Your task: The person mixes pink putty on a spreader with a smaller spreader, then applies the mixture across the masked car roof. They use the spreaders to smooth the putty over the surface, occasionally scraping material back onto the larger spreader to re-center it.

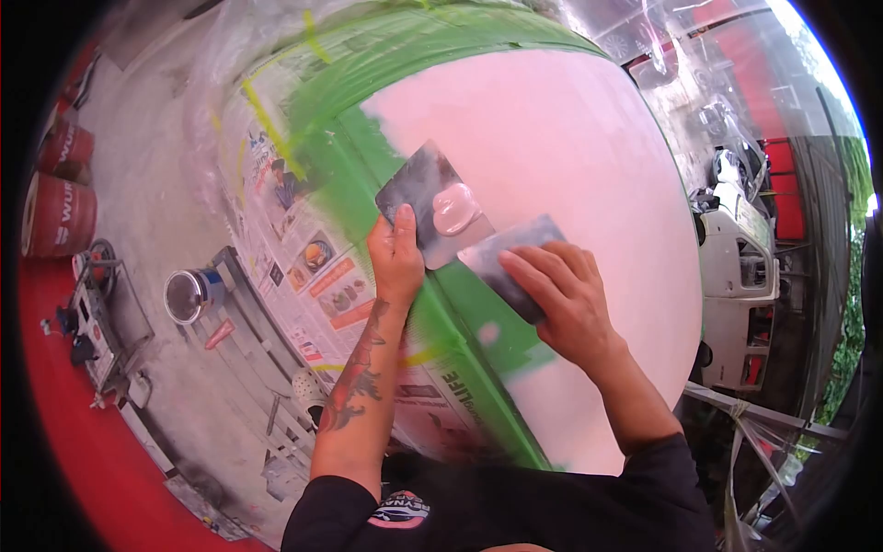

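Observation:
My left hand (395, 256) grips a dark square putty board (416, 189) by its near edge, thumb on top. A smooth blob of pale pink putty (455, 210) lies on that board. In my right hand (568, 293) is a flat, dark rectangular putty spreader (515, 269), fingers laid over its face. Its left corner comes right up to the board's lower edge. Both are held over a green vehicle panel (497, 327) with a large pale pink coated area (579, 138). A small pink dab shows on the green, below the spreader.
Printed newspaper (322, 285) and yellow tape mask the panel's left side. A metal can (189, 294) stands on a slatted bench (248, 345) at left. Red drums (60, 216) and a wheeled cart (97, 317) are farther left. A white vehicle (736, 253) is at right.

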A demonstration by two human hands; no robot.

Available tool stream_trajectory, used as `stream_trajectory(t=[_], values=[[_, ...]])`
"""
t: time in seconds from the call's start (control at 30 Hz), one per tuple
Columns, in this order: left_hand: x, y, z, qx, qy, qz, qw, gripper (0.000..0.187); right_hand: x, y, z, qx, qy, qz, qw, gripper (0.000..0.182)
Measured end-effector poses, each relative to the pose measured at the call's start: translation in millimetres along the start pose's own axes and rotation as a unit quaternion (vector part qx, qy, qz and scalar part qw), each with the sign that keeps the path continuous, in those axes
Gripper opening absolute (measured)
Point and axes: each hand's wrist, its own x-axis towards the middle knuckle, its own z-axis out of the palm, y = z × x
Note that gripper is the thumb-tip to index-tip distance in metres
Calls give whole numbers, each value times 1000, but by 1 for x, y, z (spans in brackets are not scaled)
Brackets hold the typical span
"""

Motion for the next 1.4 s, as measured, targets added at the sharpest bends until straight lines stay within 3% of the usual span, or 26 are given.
stream_trajectory(t=[0.03, 0.1, 0.27, 0.47, 0.5, 0.57, 0.7, 0.8, 0.87, 0.97, 1.23, 1.3, 1.4], values=[[0, 0, -1, 14, -8, 8, 1000, 25, 10, 6, 9, 2, 0, -1, 1000, 49], [-1, -1, -2, 29, -13, 12, 999, 25, 21, 16, 29, -117, -15, -25, 993, 50], [-2, 2, -5, 73, -26, 3, 997, 27, 27, 10, 40, -85, -68, -35, 993, 44], [-1, -4, -6, 7, 10, 0, 1000, 35, 2, 25, 13, -22, -117, -3, 993, 37], [0, -5, -6, -27, 40, 1, 999, 35, 2, 40, 5, -25, -116, -1, 993, 37], [-2, -7, -8, -30, 29, -7, 999, 38, 10, 84, -8, -18, -71, 115, 991, 39], [-1, -5, -7, -55, 7, -30, 998, 40, 50, 189, 19, -52, -45, 156, 985, 41], [-1, -3, -7, -17, 14, -11, 1000, 40, 93, 233, 43, -54, -47, 173, 982, 42], [-2, -3, -12, 28, 13, -26, 999, 40, 114, 256, 63, -88, -39, 118, 988, 43], [-1, -5, -14, 34, 22, -28, 999, 40, 135, 262, 72, -112, -114, 142, 977, 45], [-1, -5, -15, 23, 26, -44, 998, 41, 45, 228, 52, -5, -77, 90, 993, 45], [-2, -6, -17, 35, 15, -39, 999, 41, 39, 225, 36, -20, -157, 125, 979, 49], [-1, -6, -16, 20, 14, -36, 999, 41, 64, 242, 40, -18, -82, 110, 990, 44]])
